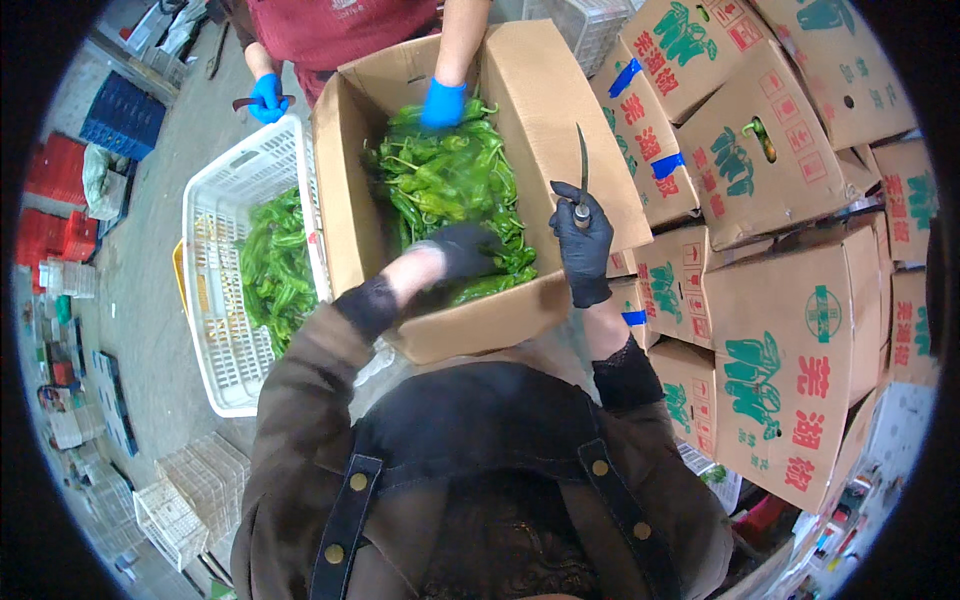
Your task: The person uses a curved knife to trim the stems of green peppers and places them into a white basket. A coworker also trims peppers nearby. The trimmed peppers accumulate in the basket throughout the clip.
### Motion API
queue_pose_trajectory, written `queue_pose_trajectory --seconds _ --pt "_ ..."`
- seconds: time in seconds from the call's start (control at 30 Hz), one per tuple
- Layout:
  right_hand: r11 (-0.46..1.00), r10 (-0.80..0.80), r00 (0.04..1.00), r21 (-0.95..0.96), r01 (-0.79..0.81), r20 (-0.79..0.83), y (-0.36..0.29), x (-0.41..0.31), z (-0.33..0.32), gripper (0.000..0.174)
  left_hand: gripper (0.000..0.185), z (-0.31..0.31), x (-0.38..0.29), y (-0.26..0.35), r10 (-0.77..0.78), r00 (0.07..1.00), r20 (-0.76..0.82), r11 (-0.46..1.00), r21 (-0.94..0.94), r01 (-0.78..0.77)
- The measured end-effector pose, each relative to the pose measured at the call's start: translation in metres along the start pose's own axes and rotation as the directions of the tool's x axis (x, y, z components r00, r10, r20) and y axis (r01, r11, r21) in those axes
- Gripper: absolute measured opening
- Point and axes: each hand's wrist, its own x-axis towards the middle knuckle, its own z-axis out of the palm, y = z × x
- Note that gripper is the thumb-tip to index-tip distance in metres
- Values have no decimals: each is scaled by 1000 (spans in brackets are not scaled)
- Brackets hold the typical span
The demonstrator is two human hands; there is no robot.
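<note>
An open cardboard box (480,326) stands before me with a heap of long green peppers (450,180) in it. My left hand (469,251), in a dark glove and blurred, is down among the peppers at the near side; whether it grips any cannot be seen. At the box's right flap, my right hand (583,244), black-gloved, holds a knife with a thin curved blade (583,161) pointing away from me. Against the box's left side leans a white plastic crate (214,300) with more green peppers (279,262) in it.
Across the box, a co-worker's blue-gloved hand (444,105) touches the peppers; the other (268,99) holds a knife by the crate. Printed cardboard boxes (780,337) are stacked at my right. Stacked white crates (195,495), blue crates (124,112) and red crates (56,169) stand on the left.
</note>
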Motion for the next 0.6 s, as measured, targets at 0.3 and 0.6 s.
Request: queue_pose_trajectory --seconds 0.3,0.6 --pt "999 -17 993 46 23 -115 -5 -6 0 23 45 110 111 -101 59 998 27 951 301 -65" --pt "998 -40 985 47 48 -168 -5 -6 6 25 37 89 97 -71 -73 995 71 953 299 49"
